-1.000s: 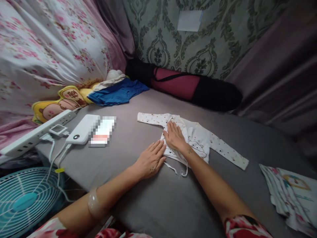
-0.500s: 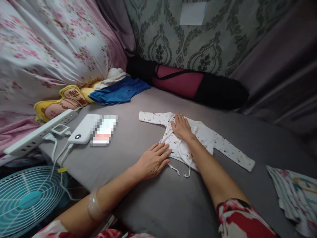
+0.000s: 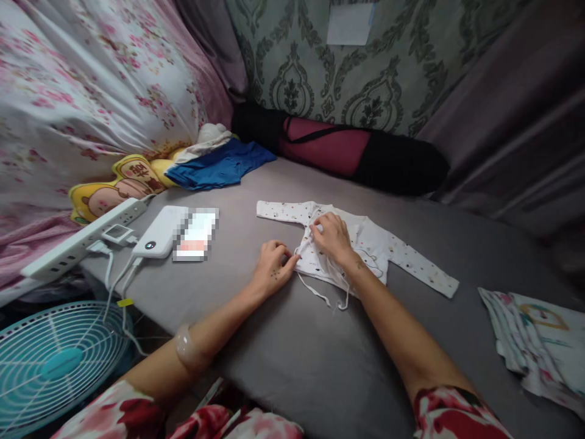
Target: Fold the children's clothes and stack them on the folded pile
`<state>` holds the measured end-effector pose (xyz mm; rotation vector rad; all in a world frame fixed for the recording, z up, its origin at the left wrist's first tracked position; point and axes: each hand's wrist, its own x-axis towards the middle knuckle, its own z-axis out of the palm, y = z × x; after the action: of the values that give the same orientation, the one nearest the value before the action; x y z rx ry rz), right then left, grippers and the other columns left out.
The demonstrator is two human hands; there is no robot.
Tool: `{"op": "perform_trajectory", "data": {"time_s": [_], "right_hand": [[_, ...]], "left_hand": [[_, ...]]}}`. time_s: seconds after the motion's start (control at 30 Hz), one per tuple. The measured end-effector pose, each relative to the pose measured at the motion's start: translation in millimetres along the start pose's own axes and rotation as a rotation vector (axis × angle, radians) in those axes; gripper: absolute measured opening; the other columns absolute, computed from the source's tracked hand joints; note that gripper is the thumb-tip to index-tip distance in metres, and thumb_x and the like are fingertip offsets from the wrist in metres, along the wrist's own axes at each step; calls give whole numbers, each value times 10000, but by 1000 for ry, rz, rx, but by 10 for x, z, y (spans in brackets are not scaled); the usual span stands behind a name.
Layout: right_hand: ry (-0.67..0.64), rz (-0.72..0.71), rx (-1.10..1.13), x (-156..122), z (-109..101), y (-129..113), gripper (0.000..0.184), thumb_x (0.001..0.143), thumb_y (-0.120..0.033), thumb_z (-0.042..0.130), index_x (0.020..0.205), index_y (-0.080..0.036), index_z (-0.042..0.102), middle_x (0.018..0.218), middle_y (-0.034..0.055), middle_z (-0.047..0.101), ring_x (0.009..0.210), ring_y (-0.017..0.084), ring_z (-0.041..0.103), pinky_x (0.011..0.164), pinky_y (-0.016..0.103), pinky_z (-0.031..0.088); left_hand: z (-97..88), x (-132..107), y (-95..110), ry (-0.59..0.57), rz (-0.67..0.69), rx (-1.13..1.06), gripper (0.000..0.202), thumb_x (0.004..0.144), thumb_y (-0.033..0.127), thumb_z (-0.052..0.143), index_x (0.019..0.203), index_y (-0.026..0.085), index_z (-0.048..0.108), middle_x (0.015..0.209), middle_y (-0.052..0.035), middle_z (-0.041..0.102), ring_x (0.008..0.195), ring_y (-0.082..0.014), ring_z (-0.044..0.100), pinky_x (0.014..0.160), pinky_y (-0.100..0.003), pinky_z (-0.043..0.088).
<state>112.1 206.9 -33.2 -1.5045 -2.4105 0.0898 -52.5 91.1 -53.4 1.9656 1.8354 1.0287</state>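
Observation:
A small white baby shirt (image 3: 372,244) with a scattered print lies spread on the grey sheet, its two long sleeves stretched out to the sides. Thin white ties trail from its lower edge toward me. My right hand (image 3: 333,236) is on the chest part, fingers bent and pinching a bit of the fabric near the left armpit. Beside the shirt's left side edge is my left hand (image 3: 274,268), its thumb and fingertips closed at that edge. The cloth between the left fingertips is mostly hidden.
Left of the shirt are a blurred-out phone (image 3: 196,235), a white power bank (image 3: 162,231) and a power strip (image 3: 86,238) with cables. A blue fan (image 3: 61,363) stands below. A black and maroon long bag (image 3: 329,149) lies behind; folded clothes (image 3: 534,341) lie right.
Both hands have gone from lying flat to bent, pinching fingers. My left hand has drawn back slightly left to the shirt's edge. The view has shifted a little.

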Motion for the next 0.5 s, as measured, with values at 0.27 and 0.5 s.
{"op": "perform_trajectory", "data": {"time_s": [0.27,0.5], "right_hand": [[-91,-1,-133,-308,-53,-347,220,970,-274,411,1079,-155,561,1097,132,582,998,244,524,836,326,391],[-169,-59,51,-496,-157,-396,227,960,-203,399,1085,-176,586,1086,94,592,1013,201,525,851,283,392]], "left_hand": [[72,129,0,-108,-174,127,199,806,363,617,737,185,673,978,-84,575,985,-255,496,883,-404,437],[-30,250,-41,-186,-204,163,188,792,296,588,731,154,696,918,-92,622,931,-225,545,854,-329,419]]}}
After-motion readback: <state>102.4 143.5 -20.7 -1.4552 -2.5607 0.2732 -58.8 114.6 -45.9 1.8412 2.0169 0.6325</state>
